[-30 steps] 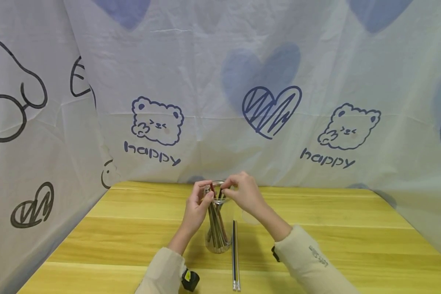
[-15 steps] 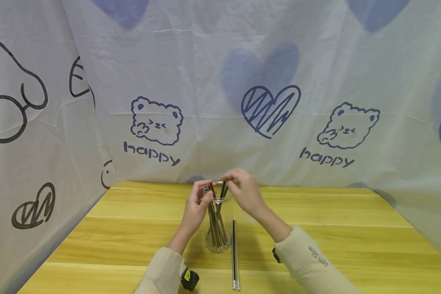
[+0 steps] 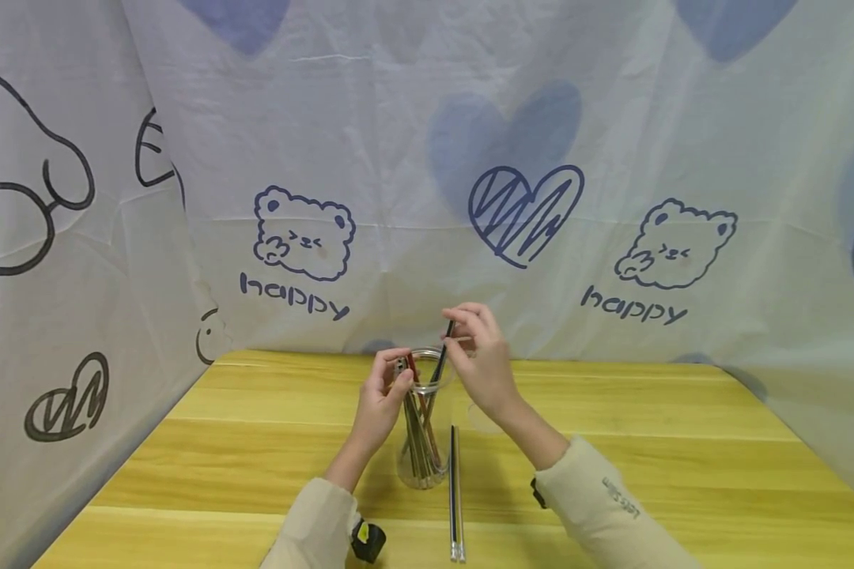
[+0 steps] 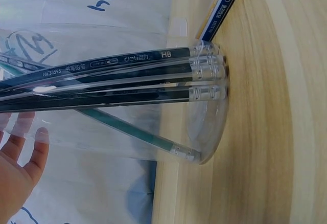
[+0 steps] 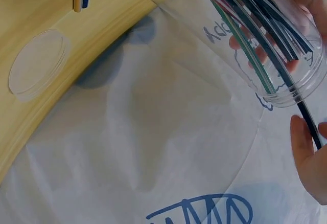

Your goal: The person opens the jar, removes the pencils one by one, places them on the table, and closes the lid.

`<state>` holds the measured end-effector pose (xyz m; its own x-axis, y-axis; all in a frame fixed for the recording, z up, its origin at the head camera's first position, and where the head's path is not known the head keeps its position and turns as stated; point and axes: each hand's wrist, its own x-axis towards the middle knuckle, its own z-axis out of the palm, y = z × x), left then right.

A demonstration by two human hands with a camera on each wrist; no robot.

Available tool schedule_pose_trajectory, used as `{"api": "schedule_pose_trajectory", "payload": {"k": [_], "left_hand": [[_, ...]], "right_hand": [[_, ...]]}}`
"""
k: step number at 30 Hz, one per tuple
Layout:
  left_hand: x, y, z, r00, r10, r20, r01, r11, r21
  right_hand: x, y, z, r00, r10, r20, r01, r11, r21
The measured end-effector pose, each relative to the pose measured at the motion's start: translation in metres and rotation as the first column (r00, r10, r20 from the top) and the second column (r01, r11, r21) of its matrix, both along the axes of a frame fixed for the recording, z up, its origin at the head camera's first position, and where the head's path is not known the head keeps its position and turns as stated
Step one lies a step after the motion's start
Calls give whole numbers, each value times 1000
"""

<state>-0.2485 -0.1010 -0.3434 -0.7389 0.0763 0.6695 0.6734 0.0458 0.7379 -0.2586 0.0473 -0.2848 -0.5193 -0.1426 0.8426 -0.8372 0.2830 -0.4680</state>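
Note:
A clear jar [image 3: 441,419] stands upright on the table with several pencils [image 4: 127,75] inside, eraser ends down. Most are dark; a green pencil [image 4: 130,128] leans apart from them in the left wrist view, and a red one [image 3: 412,365] shows near the rim. My left hand [image 3: 375,405] grips the jar near its mouth, thumb on the near side. Above the rim, my right hand [image 3: 485,359] pinches the upper end of a dark pencil [image 5: 307,117] between thumb and fingers. That pencil slants up out of the mouth, its lower part still within the jar.
Two pencils [image 3: 457,498] lie side by side on the wooden table [image 3: 612,442], just right of the jar. A clear round lid [image 5: 38,64] lies flat beyond them, near the back edge. A printed white cloth [image 3: 413,197] hangs behind the table.
My right hand has risen from the jar's mouth, drawing the dark pencil partway up with it. My left hand and the jar have stayed in place.

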Motion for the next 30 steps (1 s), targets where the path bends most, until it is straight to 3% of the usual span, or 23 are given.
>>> {"api": "schedule_pose_trajectory", "payload": {"k": [7, 12, 17, 21, 25, 30], "left_hand": [[-7, -1, -7, 1000, -20, 0, 20, 1000, 13], [-20, -4, -20, 999, -38, 4, 38, 999, 29], [-23, -4, -22, 999, -41, -19, 42, 999, 32], [-15, -3, -14, 999, -38, -19, 39, 999, 29], [-2, 0, -2, 1000, -27, 1, 27, 999, 20], [0, 0, -1, 1000, -21, 7, 21, 1000, 14]], "right_hand": [[-2, 3, 1, 999, 33, 31, -29, 995, -98], [-3, 3, 1, 997, 76, -5, -76, 986, -149], [-4, 6, 2, 998, 53, -28, -57, 982, -177], [-6, 10, 3, 999, 51, -15, -53, 981, -185], [-7, 15, 3, 995, 98, 10, -94, 971, -218], [-7, 21, 5, 994, 111, 14, -102, 952, -287]]}}
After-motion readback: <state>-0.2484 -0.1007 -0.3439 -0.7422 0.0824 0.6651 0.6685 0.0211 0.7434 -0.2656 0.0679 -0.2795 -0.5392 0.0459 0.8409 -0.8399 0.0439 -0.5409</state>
